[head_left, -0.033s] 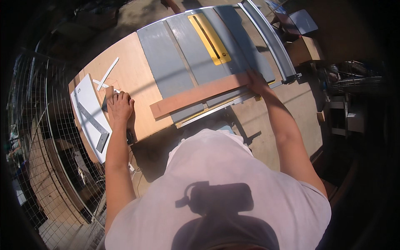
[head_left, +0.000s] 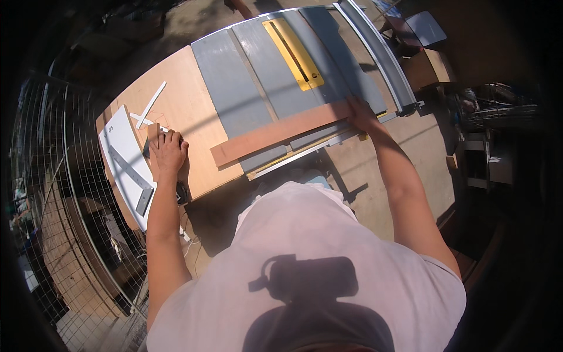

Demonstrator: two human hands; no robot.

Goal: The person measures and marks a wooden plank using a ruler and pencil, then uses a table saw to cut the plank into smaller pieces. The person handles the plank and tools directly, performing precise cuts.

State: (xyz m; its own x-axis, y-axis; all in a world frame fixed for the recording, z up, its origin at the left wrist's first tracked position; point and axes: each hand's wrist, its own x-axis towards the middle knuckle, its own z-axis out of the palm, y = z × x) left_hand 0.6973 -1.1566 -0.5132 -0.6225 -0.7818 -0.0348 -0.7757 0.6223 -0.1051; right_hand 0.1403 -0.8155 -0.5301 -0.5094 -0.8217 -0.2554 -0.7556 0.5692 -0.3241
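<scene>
Saw table: one, grey (head_left: 229, 76), at 12 o'clock from the centre of the view.
Wooden panel: one, pale (head_left: 190, 91), joining the table at its 9 o'clock side.
Silver rail: one (head_left: 375, 53), at 1 o'clock.
Board: one, reddish-brown (head_left: 281, 133), lying flat across the table's near part, its left end over the panel; 9 o'clock from the right hand, 3 o'clock from the left.
White sheet: one (head_left: 129, 154), at the left hand's 9 o'clock.
Yellow insert: one, slotted (head_left: 298, 53), at 12 o'clock from the board.
Hands: two; the right (head_left: 362, 114) touches the board's right end, the left (head_left: 168, 154) rests over a brown wood piece (head_left: 153, 129), fingers bent; one cannot tell whether either grasps firmly.
Square: one (head_left: 132, 171), on the sheet.
White strips: two (head_left: 152, 103), crossing, at the left hand's 11 o'clock.
</scene>
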